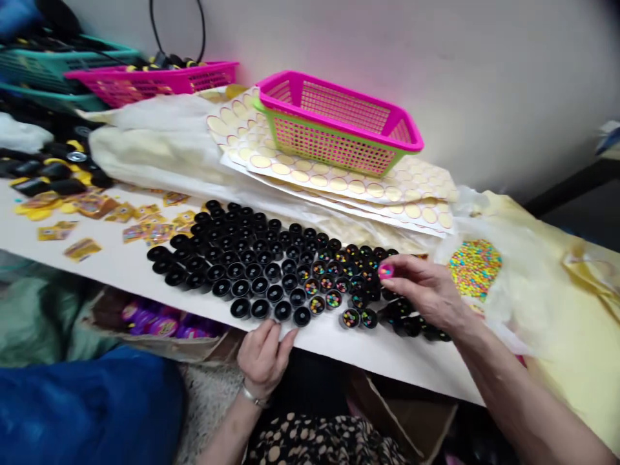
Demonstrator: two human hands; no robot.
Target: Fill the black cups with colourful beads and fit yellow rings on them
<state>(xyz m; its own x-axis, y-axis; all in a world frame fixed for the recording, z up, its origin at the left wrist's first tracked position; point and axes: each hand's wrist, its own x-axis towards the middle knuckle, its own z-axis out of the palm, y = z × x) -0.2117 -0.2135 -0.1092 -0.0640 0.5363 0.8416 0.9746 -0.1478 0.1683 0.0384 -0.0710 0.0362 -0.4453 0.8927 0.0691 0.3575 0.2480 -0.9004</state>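
Observation:
My right hand (pixel 431 290) pinches a small pink cup (pixel 386 272) of coloured candies between thumb and fingertips, above the right part of a group of black cups (pixel 259 286). Several cups in the right half hold coloured candies (pixel 333 299); those farther left show dark insides. My left hand (pixel 265 355) rests at the table's front edge, thumb and index finger apart, its fingertips close to the front row of cups. Whether they touch a cup is hard to tell. Right of my right hand, a pile of small coloured candies (pixel 475 268) lies in clear plastic.
A pink and green basket (pixel 339 139) stands on sheets of round stickers (pixel 310 177) at the back. Small yellow packets (pixel 145 223) lie left. Farther left are a pink basket (pixel 159 84) and teal baskets (pixel 62 68). A box of purple items (pixel 159 323) sits below the table edge.

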